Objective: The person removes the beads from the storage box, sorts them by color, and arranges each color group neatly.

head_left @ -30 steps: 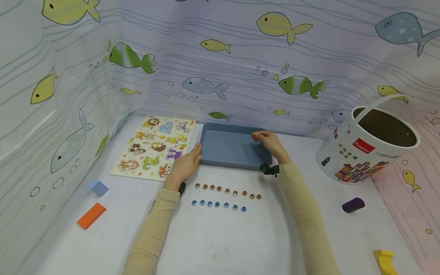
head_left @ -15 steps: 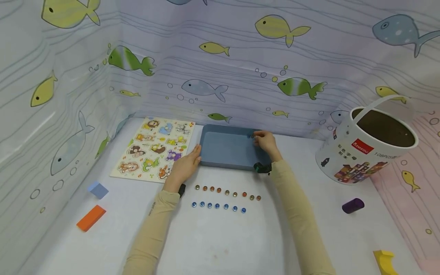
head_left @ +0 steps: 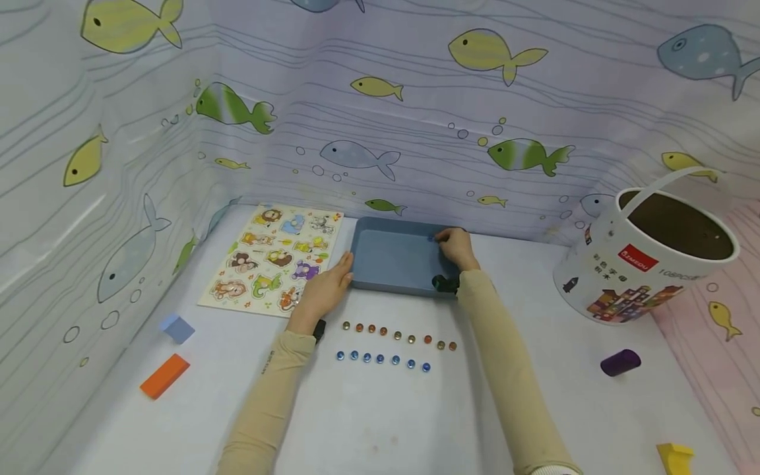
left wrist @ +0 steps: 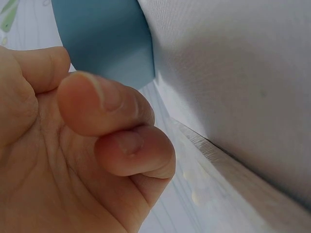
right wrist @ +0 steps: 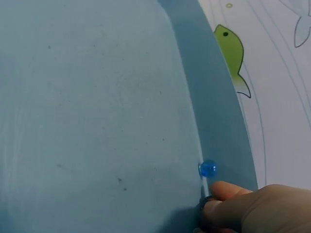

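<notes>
Bead handling, by the look: right hand (head_left: 459, 248) pinches a small dark item (right wrist: 207, 201) beside the glassy blue round bead (right wrist: 208, 168) in the blue-grey rectangular tray (head_left: 394, 254), left hand (head_left: 326, 290) relaxed at its edge, gripping nothing; next probably needs a careful lift.

Near the far right corner of the table (head_left: 332, 422), a white bucket (head_left: 647, 284) carries a red label (head_left: 638, 258) whose white letters seem to read "OZMEDU", the first one stylised. Beside it stand the Chinese characters (head_left: 602, 267) "彩色字母积木" and the marking (head_left: 677, 272) "108PCS". Small dark lettering (head_left: 268, 363) on the left sleeve (head_left: 261, 402) is too tiny to read.
</notes>
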`<state>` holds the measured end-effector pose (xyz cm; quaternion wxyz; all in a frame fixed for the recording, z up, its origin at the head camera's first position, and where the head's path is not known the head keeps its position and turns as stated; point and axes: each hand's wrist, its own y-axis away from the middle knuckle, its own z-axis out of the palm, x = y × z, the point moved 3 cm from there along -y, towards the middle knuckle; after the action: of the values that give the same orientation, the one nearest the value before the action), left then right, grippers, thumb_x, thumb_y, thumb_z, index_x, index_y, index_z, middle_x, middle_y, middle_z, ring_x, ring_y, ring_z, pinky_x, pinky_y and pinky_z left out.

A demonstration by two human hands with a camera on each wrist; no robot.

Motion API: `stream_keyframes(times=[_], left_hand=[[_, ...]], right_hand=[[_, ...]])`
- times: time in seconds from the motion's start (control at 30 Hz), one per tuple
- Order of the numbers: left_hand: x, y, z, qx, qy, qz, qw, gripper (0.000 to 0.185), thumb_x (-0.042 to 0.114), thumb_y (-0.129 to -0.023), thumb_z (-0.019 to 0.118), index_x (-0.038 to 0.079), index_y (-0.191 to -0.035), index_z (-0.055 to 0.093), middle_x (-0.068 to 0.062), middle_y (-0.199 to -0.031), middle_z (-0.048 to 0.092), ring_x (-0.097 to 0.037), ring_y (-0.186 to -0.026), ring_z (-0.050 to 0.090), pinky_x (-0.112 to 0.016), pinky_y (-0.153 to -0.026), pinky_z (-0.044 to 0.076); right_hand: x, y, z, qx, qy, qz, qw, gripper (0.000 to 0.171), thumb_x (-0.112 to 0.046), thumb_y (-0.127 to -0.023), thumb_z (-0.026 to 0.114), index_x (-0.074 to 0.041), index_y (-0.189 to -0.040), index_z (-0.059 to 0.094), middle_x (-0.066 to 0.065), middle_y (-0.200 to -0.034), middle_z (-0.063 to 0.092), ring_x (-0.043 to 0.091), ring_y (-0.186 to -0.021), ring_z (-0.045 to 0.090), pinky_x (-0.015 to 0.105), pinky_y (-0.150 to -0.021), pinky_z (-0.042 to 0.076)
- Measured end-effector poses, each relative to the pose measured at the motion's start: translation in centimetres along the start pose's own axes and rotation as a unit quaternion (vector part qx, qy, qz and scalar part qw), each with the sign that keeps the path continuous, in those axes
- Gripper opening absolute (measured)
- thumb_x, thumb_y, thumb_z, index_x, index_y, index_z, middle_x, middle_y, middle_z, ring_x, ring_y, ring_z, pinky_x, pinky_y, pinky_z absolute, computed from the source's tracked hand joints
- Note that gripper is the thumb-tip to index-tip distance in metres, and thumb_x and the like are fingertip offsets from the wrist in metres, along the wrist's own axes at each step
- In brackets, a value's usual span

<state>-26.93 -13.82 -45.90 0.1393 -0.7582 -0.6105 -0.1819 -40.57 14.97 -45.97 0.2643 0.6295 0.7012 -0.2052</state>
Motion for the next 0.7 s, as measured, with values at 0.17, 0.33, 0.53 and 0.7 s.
stream_keyframes(times=[0.17,0.33,0.53,0.7], left_hand=[[0.0,0.0,-0.1,-0.003,0.001,0.0,1.0,0.053,0.029,-0.106,0.034,0.01,-0.154,0.022,-0.006,-0.161,0.022,-0.039,-0.131,0.048,-0.051,-0.104,0.045],[0.1,0.0,0.2,-0.009,0.005,-0.003,0.9999,0.053,0.03,-0.107,0.033,0.01,-0.155,0.022,-0.005,-0.161,0.022,-0.039,-0.132,0.047,-0.051,-0.106,0.044],[0.2,-0.1,-0.2,-0.004,0.0,-0.003,1.0,0.053,0.029,-0.106,0.034,0.01,-0.154,0.024,-0.005,-0.16,0.023,-0.04,-0.129,0.05,-0.052,-0.104,0.045],[0.1,-0.1,-0.1,0.0,0.001,-0.006,1.0,0.053,0.029,-0.106,0.034,0.011,-0.154,0.023,-0.005,-0.161,0.023,-0.041,-0.128,0.051,-0.052,-0.105,0.045]], right_hand=[[-0.3,0.2,-0.1,0.008,-0.013,0.002,1.0,0.027,-0.003,-0.094,0.053,0.002,-0.114,0.069,0.02,-0.124,0.066,0.034,-0.119,0.058,0.045,-0.102,0.048],[0.2,1.2,-1.2,0.007,-0.11,0.01,0.994,0.028,-0.011,-0.099,0.053,-0.001,-0.122,0.065,0.02,-0.125,0.063,0.034,-0.113,0.06,0.041,-0.089,0.052],[0.6,4.3,-4.3,0.014,-0.216,-0.003,0.976,0.036,-0.022,-0.101,0.053,-0.005,-0.132,0.059,0.017,-0.133,0.057,0.031,-0.112,0.057,0.045,-0.098,0.049],[1.6,7.8,-6.2,0.031,-0.224,-0.01,0.974,0.038,-0.025,-0.101,0.053,-0.004,-0.131,0.059,0.019,-0.128,0.06,0.016,-0.094,0.056,0.04,-0.09,0.052]])
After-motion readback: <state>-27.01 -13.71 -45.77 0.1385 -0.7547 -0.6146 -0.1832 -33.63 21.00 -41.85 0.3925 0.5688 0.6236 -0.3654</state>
